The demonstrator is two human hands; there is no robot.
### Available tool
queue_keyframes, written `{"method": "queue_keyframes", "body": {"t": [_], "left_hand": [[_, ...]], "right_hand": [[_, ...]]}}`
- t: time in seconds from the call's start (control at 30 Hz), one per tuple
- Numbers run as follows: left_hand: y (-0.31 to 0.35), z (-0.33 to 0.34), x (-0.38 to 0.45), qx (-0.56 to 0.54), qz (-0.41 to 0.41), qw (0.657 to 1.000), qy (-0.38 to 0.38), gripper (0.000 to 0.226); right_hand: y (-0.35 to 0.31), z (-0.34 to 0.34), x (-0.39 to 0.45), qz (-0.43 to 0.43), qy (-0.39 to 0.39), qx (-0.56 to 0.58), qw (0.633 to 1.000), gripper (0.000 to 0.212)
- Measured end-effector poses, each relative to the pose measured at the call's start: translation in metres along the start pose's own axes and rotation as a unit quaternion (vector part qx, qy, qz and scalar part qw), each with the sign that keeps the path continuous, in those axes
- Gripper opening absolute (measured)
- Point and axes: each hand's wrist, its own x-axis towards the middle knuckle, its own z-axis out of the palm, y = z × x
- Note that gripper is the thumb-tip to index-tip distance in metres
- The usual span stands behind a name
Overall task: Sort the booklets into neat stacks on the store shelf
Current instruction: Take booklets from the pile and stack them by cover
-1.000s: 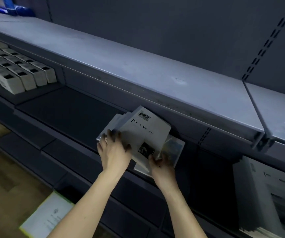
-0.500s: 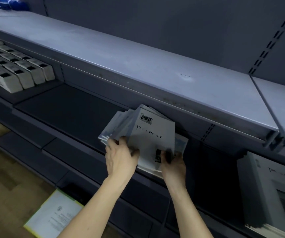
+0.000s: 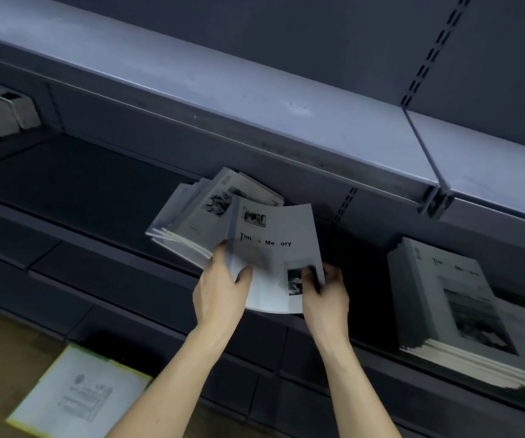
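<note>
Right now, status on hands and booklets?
Both hands, left hand and right hand, grip top booklet. Fanned pile beneath, untidy. Neat stack right. Nothing blocking.

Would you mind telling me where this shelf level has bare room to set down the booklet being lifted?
Bare dark shelf runs between the small boxes at left and the messy pile. A narrower gap lies between the lifted booklet and the neat stack. It is crowded around both hands.
</note>
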Motion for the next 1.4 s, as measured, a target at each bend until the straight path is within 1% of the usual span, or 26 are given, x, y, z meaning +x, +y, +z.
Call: {"method": "queue_keyframes", "body": {"t": [0.23, 0.4, 0.5, 0.6, 0.67, 0.77, 1.0, 1.07, 1.27, 1.33, 1.4], "left_hand": [[0.021, 0.024, -0.016, -0.034, 0.03, 0.999, -0.016, 0.06], [0.051, 0.051, -0.033, -0.041, 0.052, 0.997, -0.036, 0.063], [0.074, 0.071, -0.045, -0.05, 0.065, 0.995, -0.048, 0.061], [0.097, 0.093, -0.061, -0.062, 0.06, 0.993, -0.077, 0.06], [0.11, 0.108, -0.071, -0.068, 0.072, 0.991, -0.088, 0.057], [0.127, 0.13, -0.085, -0.063, 0.081, 0.99, -0.101, 0.06], [0.161, 0.173, -0.116, -0.055, 0.08, 0.986, -0.138, 0.062], [0.17, 0.183, -0.124, -0.052, 0.083, 0.985, -0.139, 0.063], [0.192, 0.215, -0.14, -0.03, 0.103, 0.982, -0.157, 0.07], [0.199, 0.225, -0.141, -0.014, 0.105, 0.981, -0.164, 0.071], [0.204, 0.234, -0.142, 0.013, 0.099, 0.98, -0.173, 0.071]], "right_hand": [[0.012, -0.039, -0.007, 0.003, 0.04, 0.02, 0.999, 0.02], [0.025, -0.078, -0.006, 0.01, 0.059, 0.018, 0.998, 0.028], [0.038, -0.108, -0.003, 0.014, 0.065, 0.004, 0.998, 0.034], [0.048, -0.145, -0.002, 0.022, 0.068, -0.012, 0.997, 0.031], [0.056, -0.169, 0.001, 0.021, 0.087, -0.014, 0.996, 0.032], [0.067, -0.198, 0.003, 0.026, 0.106, -0.016, 0.994, 0.032], [0.088, -0.259, 0.012, 0.027, 0.107, -0.007, 0.994, 0.026], [0.094, -0.272, 0.016, 0.023, 0.108, -0.015, 0.994, 0.029], [0.119, -0.303, 0.034, 0.032, 0.115, -0.051, 0.992, 0.027], [0.123, -0.311, 0.039, 0.024, 0.12, -0.06, 0.991, 0.025], [0.127, -0.317, 0.044, 0.021, 0.128, -0.069, 0.989, 0.027]]}}
